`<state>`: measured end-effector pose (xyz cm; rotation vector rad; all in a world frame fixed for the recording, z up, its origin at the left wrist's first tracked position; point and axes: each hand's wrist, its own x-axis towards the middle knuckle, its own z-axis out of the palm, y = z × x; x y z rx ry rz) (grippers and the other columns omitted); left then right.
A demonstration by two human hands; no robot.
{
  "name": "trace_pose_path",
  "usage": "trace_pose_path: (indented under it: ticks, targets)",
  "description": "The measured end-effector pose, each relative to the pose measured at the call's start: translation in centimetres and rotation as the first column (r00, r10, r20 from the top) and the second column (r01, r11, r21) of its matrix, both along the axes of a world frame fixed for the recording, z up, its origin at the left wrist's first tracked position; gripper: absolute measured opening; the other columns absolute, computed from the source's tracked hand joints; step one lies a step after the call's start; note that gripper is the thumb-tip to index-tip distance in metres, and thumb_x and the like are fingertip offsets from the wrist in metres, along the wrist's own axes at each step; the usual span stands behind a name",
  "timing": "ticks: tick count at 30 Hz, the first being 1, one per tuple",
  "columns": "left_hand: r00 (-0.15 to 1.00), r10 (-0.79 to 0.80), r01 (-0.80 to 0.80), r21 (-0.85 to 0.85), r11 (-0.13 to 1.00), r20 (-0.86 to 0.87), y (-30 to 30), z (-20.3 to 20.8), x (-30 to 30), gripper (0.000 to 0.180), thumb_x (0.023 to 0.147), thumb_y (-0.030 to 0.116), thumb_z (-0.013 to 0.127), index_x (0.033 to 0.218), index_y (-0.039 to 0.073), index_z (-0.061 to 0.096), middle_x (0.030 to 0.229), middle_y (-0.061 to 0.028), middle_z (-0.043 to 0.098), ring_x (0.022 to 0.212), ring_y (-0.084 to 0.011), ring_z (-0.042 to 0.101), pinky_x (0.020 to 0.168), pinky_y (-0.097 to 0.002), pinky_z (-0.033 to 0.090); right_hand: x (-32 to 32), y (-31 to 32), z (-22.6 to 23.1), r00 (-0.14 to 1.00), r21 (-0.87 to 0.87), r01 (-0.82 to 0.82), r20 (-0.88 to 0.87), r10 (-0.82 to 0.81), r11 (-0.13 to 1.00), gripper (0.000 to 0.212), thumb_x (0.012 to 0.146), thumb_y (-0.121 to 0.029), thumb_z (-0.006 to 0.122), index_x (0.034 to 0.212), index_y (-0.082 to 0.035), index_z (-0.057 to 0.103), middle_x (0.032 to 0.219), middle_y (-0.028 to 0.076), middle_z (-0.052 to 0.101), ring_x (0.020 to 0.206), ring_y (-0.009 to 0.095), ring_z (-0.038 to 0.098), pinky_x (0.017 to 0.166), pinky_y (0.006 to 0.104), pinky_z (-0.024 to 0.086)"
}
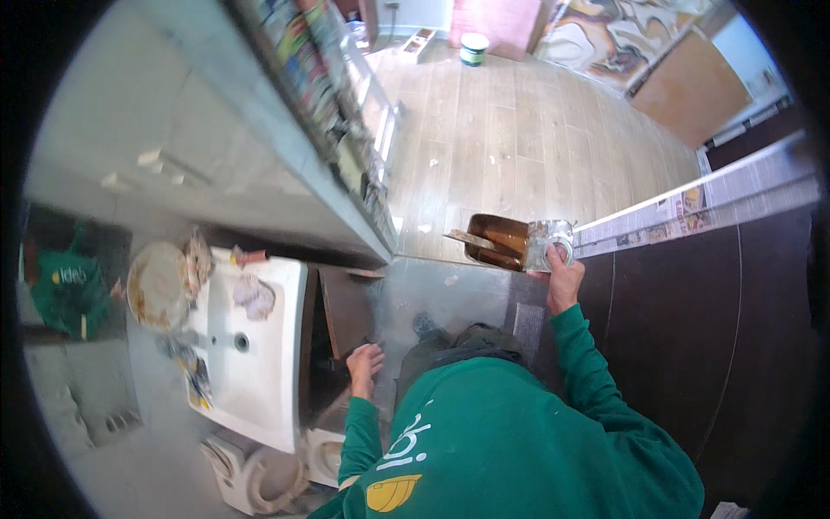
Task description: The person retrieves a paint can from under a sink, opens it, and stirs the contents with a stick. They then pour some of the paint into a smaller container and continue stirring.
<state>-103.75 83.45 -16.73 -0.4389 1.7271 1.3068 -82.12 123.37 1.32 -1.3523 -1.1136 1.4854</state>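
Note:
My right hand [564, 275] is closed around the end of a silvery metal container [545, 238], with a pale ring showing by the fingers. Directly left of it is a box-shaped container [510, 232] with a glossy brown inside; I cannot tell whether the two are joined. A flat stick or brush handle [471, 239] lies across its rim and juts out to the left. Low on the left, my left hand [365, 363] hangs with loosely bent fingers beside the brown cabinet door [341, 307]. Nothing shows in that hand.
A white sink [272, 346] holds a crumpled cloth [253, 297]; a stained round basin [158, 285] and tools lie along its edge. A toilet [268, 476] stands below. Dark panel [674, 320] at right, paper-covered edge [692, 208] above it. White-green bucket [473, 49] on the far wooden floor.

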Motion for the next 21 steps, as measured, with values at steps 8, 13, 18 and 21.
trace_pose_path:
  ticks: [8, 13, 18, 21]
  targets:
    - [0.759, -0.398, 0.526, 0.124, 0.842, -0.516, 21.7, 14.4, -4.4, 0.061, 0.089, 0.032, 0.08, 0.131, -0.007, 0.059, 0.11, -0.0158, 0.073, 0.101, -0.0206, 0.069, 0.087, -0.0337, 0.055, -2.3, 6.6, 5.3, 0.985, 0.147, 0.061, -0.17, -0.036, 0.987, 0.009, 0.095, -0.009, 0.07, 0.1, -0.001, 0.07, 0.092, 0.004, 0.068, 0.077, 0.016, 0.069, 0.055, 0.0394, 0.067]
    - [0.615, -0.186, 0.498, 0.194, 0.845, -0.766, 38.1, 20.0, -6.4, 0.071, 0.09, 0.039, 0.079, 0.138, -0.009, 0.055, 0.129, -0.0218, 0.064, 0.115, -0.0261, 0.062, 0.099, -0.0382, 0.048, -6.1, 13.0, 5.5, 0.979, 0.231, -0.01, -0.196, 0.056, 0.973, 0.01, 0.095, -0.009, 0.071, 0.098, 0.0, 0.072, 0.09, 0.002, 0.068, 0.076, 0.012, 0.066, 0.057, 0.0334, 0.064]
    - [0.704, -0.261, 0.462, 0.147, 0.874, -0.66, 49.3, 17.7, -10.6, 0.067, 0.091, 0.043, 0.077, 0.132, -0.008, 0.062, 0.127, -0.0185, 0.062, 0.115, -0.0274, 0.06, 0.097, -0.0393, 0.048, -10.1, 22.7, 3.3, 0.979, 0.139, -0.124, -0.144, 0.144, 0.982, 0.011, 0.094, -0.01, 0.074, 0.097, 0.001, 0.074, 0.088, -0.001, 0.068, 0.077, 0.008, 0.061, 0.062, 0.0265, 0.055]
    - [0.515, -0.296, 0.417, -0.067, 0.906, -0.804, 53.3, 17.8, -11.2, 0.056, 0.089, 0.038, 0.079, 0.124, -0.004, 0.069, 0.109, -0.0159, 0.063, 0.106, -0.0295, 0.062, 0.091, -0.0415, 0.049, -12.9, 28.9, 2.7, 0.977, 0.16, -0.199, -0.044, 0.208, 0.967, 0.015, 0.093, -0.01, 0.075, 0.1, 0.003, 0.075, 0.088, -0.001, 0.069, 0.078, 0.006, 0.06, 0.066, 0.0252, 0.052]
